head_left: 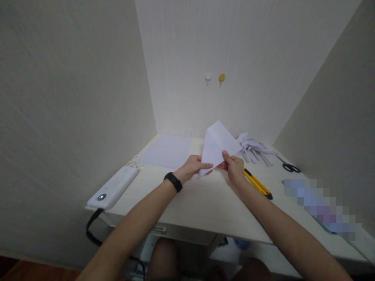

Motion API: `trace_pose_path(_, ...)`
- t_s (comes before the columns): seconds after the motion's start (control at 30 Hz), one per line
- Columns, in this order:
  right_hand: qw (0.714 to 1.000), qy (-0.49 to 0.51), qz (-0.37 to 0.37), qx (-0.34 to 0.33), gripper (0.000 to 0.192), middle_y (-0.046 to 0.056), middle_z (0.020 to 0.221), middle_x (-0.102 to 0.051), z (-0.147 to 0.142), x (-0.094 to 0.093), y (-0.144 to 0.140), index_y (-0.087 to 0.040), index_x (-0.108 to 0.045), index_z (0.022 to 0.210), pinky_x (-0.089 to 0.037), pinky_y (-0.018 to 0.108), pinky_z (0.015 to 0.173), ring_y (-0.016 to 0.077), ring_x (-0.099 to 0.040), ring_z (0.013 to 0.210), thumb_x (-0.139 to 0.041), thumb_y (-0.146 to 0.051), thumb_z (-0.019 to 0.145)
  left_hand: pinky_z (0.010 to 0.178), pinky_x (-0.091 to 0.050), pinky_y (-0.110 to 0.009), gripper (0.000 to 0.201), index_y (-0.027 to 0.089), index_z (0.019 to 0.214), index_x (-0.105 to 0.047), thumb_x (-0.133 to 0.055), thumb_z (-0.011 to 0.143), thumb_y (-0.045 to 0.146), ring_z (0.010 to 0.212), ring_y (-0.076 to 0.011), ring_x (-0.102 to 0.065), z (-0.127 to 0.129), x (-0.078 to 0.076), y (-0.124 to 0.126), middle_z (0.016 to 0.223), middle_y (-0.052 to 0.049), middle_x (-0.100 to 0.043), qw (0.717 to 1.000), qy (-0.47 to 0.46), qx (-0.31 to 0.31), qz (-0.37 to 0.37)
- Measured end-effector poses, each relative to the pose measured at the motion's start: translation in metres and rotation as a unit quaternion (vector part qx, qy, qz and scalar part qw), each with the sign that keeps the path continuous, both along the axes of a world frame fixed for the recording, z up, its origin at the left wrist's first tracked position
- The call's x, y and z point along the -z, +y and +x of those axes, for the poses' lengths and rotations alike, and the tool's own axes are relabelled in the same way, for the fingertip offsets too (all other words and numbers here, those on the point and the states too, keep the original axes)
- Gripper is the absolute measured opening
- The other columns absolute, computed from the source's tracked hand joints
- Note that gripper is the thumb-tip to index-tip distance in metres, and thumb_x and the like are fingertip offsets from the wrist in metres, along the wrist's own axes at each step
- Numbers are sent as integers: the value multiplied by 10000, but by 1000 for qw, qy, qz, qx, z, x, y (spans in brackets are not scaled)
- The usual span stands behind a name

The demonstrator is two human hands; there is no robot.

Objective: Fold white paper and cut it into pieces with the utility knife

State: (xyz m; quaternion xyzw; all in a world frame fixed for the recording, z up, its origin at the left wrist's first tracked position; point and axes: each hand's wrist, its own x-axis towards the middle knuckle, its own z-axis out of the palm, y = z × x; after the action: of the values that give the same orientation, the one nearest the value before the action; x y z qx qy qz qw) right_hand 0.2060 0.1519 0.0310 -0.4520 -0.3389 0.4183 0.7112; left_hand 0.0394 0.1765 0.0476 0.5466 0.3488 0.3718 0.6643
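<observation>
The paper (pixel 218 143) is held above the middle of the tabletop (pixel 199 207), tilted, with one point raised toward the back wall (pixel 181 78) and another directed down past the left fingers. It is grasped at its lower end by the left grip (pixel 195 166), the thumb being laid over the face. Its lower right edge is pinched by the right grip (pixel 234 168), with the thumb on top and the fingers beneath. A black band (pixel 174 182) is worn on the left wrist.

Behind the left grip, a flat sheet (pixel 165 150) is laid on the tabletop. To the right of the paper, a heap of paper scraps (pixel 253 149) is noted, with scissors (pixel 290 168) just beside it. A yellow cutter (pixel 259 184) is placed beside the right wrist. A white device (pixel 114 187) is positioned at the left edge. Farther right, a pixelated item (pixel 319 208) cannot be identified. Two hooks (pixel 222 78) are fixed to the back wall.
</observation>
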Motion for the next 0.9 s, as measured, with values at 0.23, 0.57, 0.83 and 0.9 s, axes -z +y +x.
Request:
trace_pose_path(0.23, 999, 13, 13, 34, 470, 28, 591, -694, 16, -5, 8, -202, -574, 607, -633, 348, 570, 201, -673, 557, -867, -569, 579, 603, -530, -275, 399, 93, 637, -672, -969, 488, 314, 563, -140, -650, -4, 4, 7, 617, -51, -673, 1000, 15, 2, 1)
trace_pose_path(0.57, 997, 19, 33, 65, 449, 38, 618, -708, 37, -4, 18, -207, -577, 645, -625, 312, 549, 195, -682, 566, -855, -557, 611, 657, -579, -284, 383, 82, 746, -734, -950, 560, 338, 646, -158, -700, -8, 14, 13, 779, -140, -750, 1000, 21, 17, 2)
trace_pose_path(0.83, 999, 39, 22, -8, 440, 52, 704, -751, 14, -3, 7, -181, -641, 660, -640, 349, 595, 228, -713, 618, -924, -474, 496, 663, -571, -273, 437, 82, 739, -728, -947, 544, 407, 650, -157, -700, -5, 12, 9, 764, -128, -740, 999, 20, 5, 31)
trace_pose_path(0.9, 999, 37, 10, -18, 443, 63, 677, -745, 8, -3, 4, -179, -635, 629, -641, 355, 586, 241, -712, 602, -932, -468, 472, 652, -565, -267, 468, 81, 790, -744, -939, 551, 433, 665, -157, -700, -4, 12, 9, 790, -122, -737, 999, 13, 5, 45)
